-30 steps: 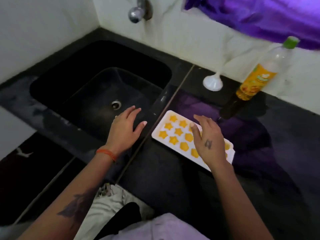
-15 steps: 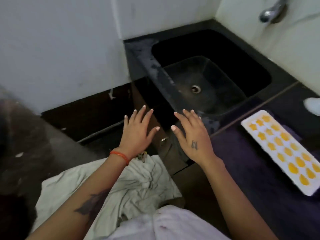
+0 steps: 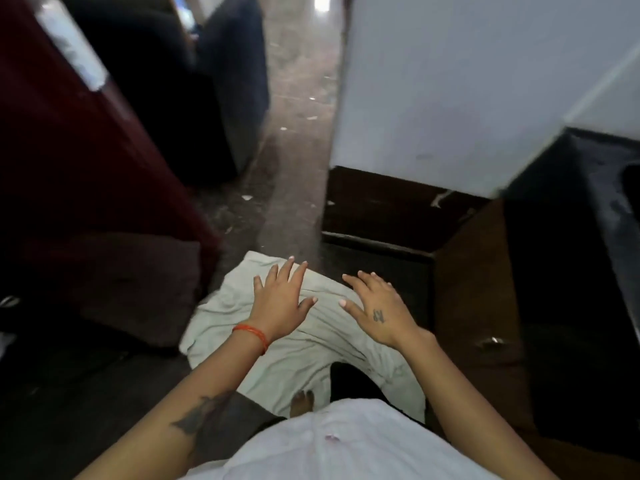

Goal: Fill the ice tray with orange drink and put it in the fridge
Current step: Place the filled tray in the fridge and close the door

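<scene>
My left hand (image 3: 281, 301) and my right hand (image 3: 377, 313) hover side by side, palms down, fingers spread, holding nothing. They hang over a pale cloth (image 3: 311, 358) lying on the floor. The ice tray and the orange drink bottle are out of view. A dark red appliance (image 3: 79, 161), possibly the fridge, fills the left side, with a pale strip near its top. Only a corner of the black counter (image 3: 602, 188) shows at the far right.
A white wall (image 3: 467, 81) with a dark skirting stands ahead on the right. A brown cabinet side (image 3: 474, 306) runs below the counter. A grey floor passage (image 3: 294, 140) leads away between the wall and dark furniture (image 3: 214, 81). A dark mat (image 3: 131, 289) lies left.
The view has swung left, away from the sink and counter. The filled ice tray has left the frame. Both hands stay empty and spread, now over the floor cloth.
</scene>
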Tool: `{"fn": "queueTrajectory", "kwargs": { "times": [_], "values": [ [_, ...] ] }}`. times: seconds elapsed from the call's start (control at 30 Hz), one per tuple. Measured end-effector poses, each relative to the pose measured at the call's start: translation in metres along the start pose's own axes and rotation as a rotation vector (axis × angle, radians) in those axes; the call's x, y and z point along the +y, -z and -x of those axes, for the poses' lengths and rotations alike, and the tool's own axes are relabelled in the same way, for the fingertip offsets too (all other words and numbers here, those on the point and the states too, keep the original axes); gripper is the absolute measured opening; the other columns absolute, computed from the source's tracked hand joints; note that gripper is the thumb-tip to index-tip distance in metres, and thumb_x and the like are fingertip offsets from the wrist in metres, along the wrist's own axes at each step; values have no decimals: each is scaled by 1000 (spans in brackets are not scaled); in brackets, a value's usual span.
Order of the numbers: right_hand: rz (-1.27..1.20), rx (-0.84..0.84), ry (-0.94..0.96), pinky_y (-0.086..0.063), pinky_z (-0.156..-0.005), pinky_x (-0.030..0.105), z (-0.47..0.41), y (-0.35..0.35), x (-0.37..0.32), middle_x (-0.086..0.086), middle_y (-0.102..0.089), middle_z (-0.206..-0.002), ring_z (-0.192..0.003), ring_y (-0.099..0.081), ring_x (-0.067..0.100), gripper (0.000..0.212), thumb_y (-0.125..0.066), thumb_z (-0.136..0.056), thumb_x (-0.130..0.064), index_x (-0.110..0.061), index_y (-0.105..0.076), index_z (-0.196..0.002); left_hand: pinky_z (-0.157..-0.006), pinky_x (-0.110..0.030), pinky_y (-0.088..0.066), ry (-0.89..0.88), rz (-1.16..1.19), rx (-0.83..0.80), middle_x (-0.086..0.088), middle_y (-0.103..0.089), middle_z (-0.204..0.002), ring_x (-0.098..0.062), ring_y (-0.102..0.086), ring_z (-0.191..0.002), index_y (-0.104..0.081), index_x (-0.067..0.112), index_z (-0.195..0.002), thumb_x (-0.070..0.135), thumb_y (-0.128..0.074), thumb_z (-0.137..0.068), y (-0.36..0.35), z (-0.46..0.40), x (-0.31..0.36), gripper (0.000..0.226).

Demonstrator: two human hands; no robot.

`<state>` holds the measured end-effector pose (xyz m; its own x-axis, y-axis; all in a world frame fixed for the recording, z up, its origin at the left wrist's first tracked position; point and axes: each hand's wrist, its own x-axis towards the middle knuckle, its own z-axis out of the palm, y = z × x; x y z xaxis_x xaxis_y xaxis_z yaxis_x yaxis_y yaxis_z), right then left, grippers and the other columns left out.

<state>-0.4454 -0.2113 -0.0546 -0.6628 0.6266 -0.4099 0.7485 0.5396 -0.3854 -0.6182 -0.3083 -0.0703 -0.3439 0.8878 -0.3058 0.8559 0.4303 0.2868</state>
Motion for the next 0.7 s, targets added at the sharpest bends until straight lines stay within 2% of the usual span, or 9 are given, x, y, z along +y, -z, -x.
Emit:
{"fn": "queueTrajectory", "kwargs": {
  "times": [0.3,0.5,0.7],
  "values": [
    [240,-275,496,-13,-115,48,-104,-12,-132,8,-19,-155,-143,-12,25,58,-32,-95,-52,-27,-20,-146,-114,-58,-13,581,203,130,-1,-6,-161,-29,-11,-146,-11,24,-151,52,-43,-93,20,43,-123,71],
    [224,-327,821,-24,-113,44,-153,-17,-240,10,-25,-153,-141,-21,27,61,-38,-95,-50,-24,-20,-147,-110,-54,-29,1002,408,363,-7,-13,-159,-32,-24,-142,-12,18,-152,41,-54,-91,45,86,-192,77],
    [74,-327,1018,-35,-106,45,-158,-17,-361,13,-30,-150,-135,-32,32,67,-48,-93,-43,-18,-18,-148,-109,-51,-33,1173,572,651,-17,-22,-155,-39,-33,-136,-9,13,-151,33,-60,-89,75,119,-249,83]
  ]
}}
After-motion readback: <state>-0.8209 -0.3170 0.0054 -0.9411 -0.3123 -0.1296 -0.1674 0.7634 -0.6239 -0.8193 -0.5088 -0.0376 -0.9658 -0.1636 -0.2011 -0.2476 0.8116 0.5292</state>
